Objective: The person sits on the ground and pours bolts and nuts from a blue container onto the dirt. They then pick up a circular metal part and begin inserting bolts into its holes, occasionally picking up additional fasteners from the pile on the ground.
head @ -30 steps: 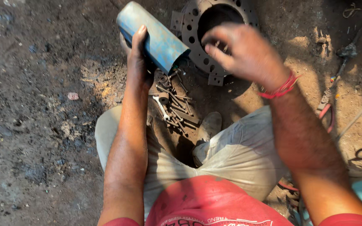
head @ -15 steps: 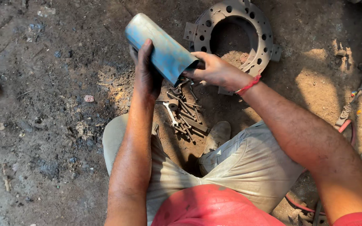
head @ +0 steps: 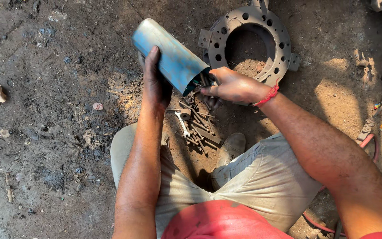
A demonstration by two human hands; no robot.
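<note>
Near edge: red shirt (head: 219, 221) and knees, cut off by the frame. Centre: pile of bolts and spanners (head: 195, 124) on the dirt floor (head: 45, 132). Left hand (head: 155, 84) wraps the tilted blue metal cylinder (head: 171, 55) from below; right hand (head: 231, 85), fingertips hidden, pinches bolts at its open mouth. Beyond: perforated steel ring (head: 261, 35), partly occluded.
</note>
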